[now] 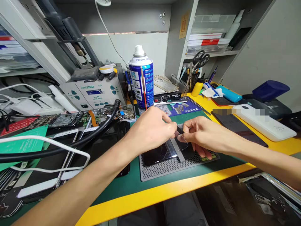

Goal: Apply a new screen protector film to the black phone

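A phone (156, 157) with a glossy black screen lies on a grey honeycomb-patterned mat (155, 173). Across it runs a flat grey metal strip (178, 150). My left hand (156, 127) is over the phone, fingers curled in a pinch near the strip's upper end; what they grip is hidden. Close beside it, my right hand (199, 135) holds the edge of a thin, clear sheet with rounded corners (184, 145) between thumb and fingers. Its other fingers hang by the mat's right part. The sheet overlaps the dark area right of the strip.
Behind my hands stands a blue spray can (148, 84). A grey soldering station (94, 94) and a black hose (103, 127) are at left, among phone parts (68, 121). At right lie a dark phone (237, 125) and a white power bank-like block (265, 122). Yellow table edge (141, 197) in front.
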Demonstrator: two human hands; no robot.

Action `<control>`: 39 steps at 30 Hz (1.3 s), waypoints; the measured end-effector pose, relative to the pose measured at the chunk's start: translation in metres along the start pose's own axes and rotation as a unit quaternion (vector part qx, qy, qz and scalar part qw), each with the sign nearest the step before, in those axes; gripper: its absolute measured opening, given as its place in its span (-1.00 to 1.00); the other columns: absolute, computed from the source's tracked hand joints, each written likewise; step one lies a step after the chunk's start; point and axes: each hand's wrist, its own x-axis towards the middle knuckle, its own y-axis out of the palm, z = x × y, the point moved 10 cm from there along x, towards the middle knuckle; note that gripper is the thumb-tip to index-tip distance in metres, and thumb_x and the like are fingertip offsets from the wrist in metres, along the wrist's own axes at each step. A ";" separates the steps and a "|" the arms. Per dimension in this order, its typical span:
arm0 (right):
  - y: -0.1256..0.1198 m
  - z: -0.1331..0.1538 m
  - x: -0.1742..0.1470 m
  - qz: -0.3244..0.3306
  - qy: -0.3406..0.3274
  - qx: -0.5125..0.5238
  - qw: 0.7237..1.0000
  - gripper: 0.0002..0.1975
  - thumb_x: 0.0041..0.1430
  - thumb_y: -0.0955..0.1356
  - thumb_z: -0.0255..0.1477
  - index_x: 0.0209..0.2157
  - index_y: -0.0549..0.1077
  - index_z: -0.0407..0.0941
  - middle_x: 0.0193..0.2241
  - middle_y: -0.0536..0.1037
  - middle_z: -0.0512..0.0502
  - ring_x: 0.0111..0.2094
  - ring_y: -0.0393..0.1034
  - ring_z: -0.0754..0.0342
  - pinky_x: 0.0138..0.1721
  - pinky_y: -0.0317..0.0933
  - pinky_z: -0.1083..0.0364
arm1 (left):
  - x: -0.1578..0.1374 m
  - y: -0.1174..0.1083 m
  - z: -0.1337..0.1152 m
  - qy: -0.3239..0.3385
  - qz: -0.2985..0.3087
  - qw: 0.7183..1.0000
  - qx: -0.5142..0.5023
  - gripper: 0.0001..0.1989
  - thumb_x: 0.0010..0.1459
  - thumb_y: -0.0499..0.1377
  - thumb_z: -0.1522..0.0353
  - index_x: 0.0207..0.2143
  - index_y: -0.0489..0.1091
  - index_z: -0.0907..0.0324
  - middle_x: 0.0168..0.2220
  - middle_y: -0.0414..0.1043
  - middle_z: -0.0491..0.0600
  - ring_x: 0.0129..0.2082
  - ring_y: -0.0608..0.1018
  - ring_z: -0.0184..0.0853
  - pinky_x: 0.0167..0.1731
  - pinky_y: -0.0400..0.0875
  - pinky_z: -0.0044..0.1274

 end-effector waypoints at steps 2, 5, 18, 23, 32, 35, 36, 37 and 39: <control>0.000 0.000 0.001 -0.003 0.002 0.000 1.000 -0.67 0.13 0.40 -0.38 -0.59 0.18 -0.04 -0.80 0.40 0.09 -0.80 0.27 0.13 -0.82 0.16 0.21 | 0.000 0.001 -0.001 0.001 0.003 1.000 0.003 -0.78 0.09 0.17 0.29 -0.37 0.61 0.15 -0.45 0.63 -0.02 -0.55 0.53 -0.34 -0.62 0.25 -0.55; 0.000 -0.001 0.001 -0.010 0.006 0.002 1.000 -0.68 0.14 0.40 -0.37 -0.58 0.20 -0.04 -0.79 0.41 0.09 -0.79 0.27 0.12 -0.82 0.17 0.20 | 0.001 0.001 -0.001 0.000 0.008 1.000 0.008 -0.78 0.08 0.15 0.30 -0.37 0.61 0.14 -0.46 0.62 -0.03 -0.56 0.52 -0.33 -0.62 0.25 -0.55; 0.006 0.006 0.000 -0.009 0.004 0.024 1.000 -0.69 0.13 0.40 -0.39 -0.56 0.20 -0.04 -0.80 0.40 0.11 -0.80 0.27 0.15 -0.83 0.15 0.23 | 0.000 -0.002 0.000 0.002 0.014 1.000 0.008 -0.79 0.06 0.18 0.30 -0.38 0.60 0.17 -0.48 0.61 -0.02 -0.58 0.51 -0.35 -0.63 0.27 -0.56; 0.012 0.007 0.003 0.003 -0.006 0.028 1.000 -0.65 0.10 0.44 -0.31 -0.55 0.19 -0.04 -0.79 0.40 0.10 -0.81 0.26 0.15 -0.83 0.14 0.23 | -0.001 -0.002 0.004 -0.001 0.013 1.000 0.011 -0.77 0.07 0.14 0.33 -0.33 0.60 0.16 -0.46 0.62 -0.04 -0.58 0.51 -0.34 -0.64 0.25 -0.55; 0.017 0.014 0.003 0.004 -0.004 0.029 1.000 -0.65 0.12 0.44 -0.31 -0.55 0.20 -0.05 -0.81 0.39 0.10 -0.83 0.23 0.17 -0.81 0.15 0.24 | -0.003 -0.003 0.006 -0.013 0.013 1.000 0.016 -0.72 0.04 0.13 0.32 -0.25 0.58 0.17 -0.47 0.62 -0.02 -0.57 0.51 -0.32 -0.61 0.26 -0.52; 0.018 0.019 0.002 -0.001 -0.001 0.022 1.000 -0.66 0.13 0.43 -0.36 -0.57 0.21 -0.06 -0.83 0.38 0.10 -0.83 0.22 0.18 -0.81 0.13 0.25 | -0.005 -0.005 0.007 -0.015 0.014 1.000 0.015 -0.68 0.04 0.12 0.31 -0.21 0.58 0.19 -0.46 0.62 -0.01 -0.56 0.52 -0.31 -0.60 0.27 -0.52; 0.019 0.020 0.002 -0.004 -0.001 0.021 1.000 -0.66 0.14 0.42 -0.38 -0.58 0.20 -0.06 -0.83 0.37 0.10 -0.83 0.22 0.18 -0.81 0.13 0.26 | -0.005 -0.005 0.008 -0.017 0.014 1.000 0.014 -0.67 0.04 0.13 0.31 -0.20 0.58 0.19 -0.46 0.63 -0.01 -0.57 0.52 -0.31 -0.60 0.28 -0.52; 0.019 0.020 0.002 -0.006 -0.001 0.021 1.000 -0.66 0.14 0.42 -0.39 -0.59 0.20 -0.06 -0.83 0.37 0.10 -0.83 0.22 0.18 -0.81 0.13 0.26 | -0.006 -0.005 0.008 -0.018 0.015 1.000 0.013 -0.67 0.04 0.13 0.31 -0.19 0.58 0.20 -0.45 0.63 -0.01 -0.57 0.52 -0.32 -0.60 0.28 -0.52; 0.020 0.021 0.002 -0.011 -0.006 0.021 1.000 -0.66 0.13 0.42 -0.40 -0.59 0.21 -0.06 -0.83 0.38 0.10 -0.83 0.24 0.17 -0.81 0.13 0.25 | -0.007 -0.006 0.009 -0.021 0.017 1.000 0.011 -0.66 0.05 0.13 0.31 -0.17 0.57 0.21 -0.45 0.63 -0.02 -0.58 0.51 -0.33 -0.59 0.29 -0.53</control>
